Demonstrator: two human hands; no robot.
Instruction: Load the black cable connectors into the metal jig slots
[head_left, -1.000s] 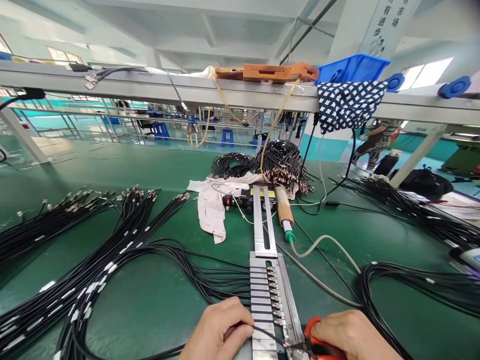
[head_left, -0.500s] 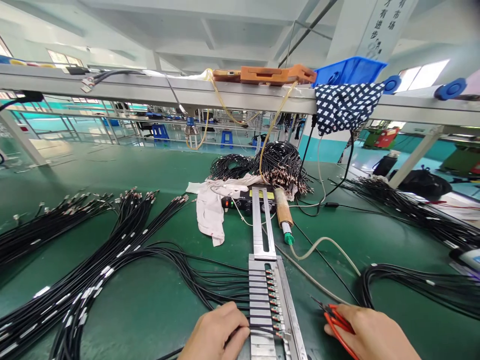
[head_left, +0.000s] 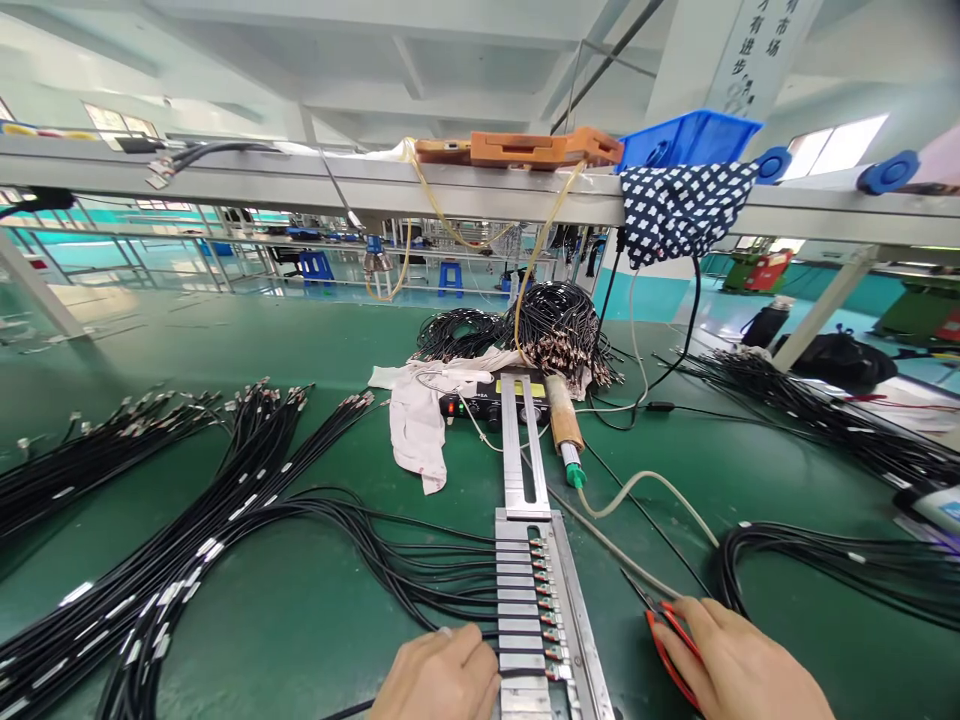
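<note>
At the bottom centre, my left hand (head_left: 442,675) has its fingers closed on a black cable (head_left: 523,673) beside the lower part of the slotted metal fixture (head_left: 521,625). Several black cables lie across that fixture in separate slots, their small metal connectors (head_left: 551,635) lined up along its right side. My right hand (head_left: 750,660) grips red-handled pliers (head_left: 660,640) to the right of the fixture. Their dark, slim jaws point up and left, apart from the connectors. The left fingertips are partly hidden behind the hand.
Cable bundles (head_left: 247,480) spread over the green table at left; another bundle (head_left: 795,550) curves at right. Beyond the fixture are a black control box (head_left: 487,408), a white cloth (head_left: 418,430) and a tan-handled tool (head_left: 565,425) with a pale cord. An overhead shelf (head_left: 360,190) crosses the back.
My left hand has moved slightly down, its fingers closing nearer together on the cable. The pliers' handles have spread a little in my right hand. The whole view has shifted slightly.
</note>
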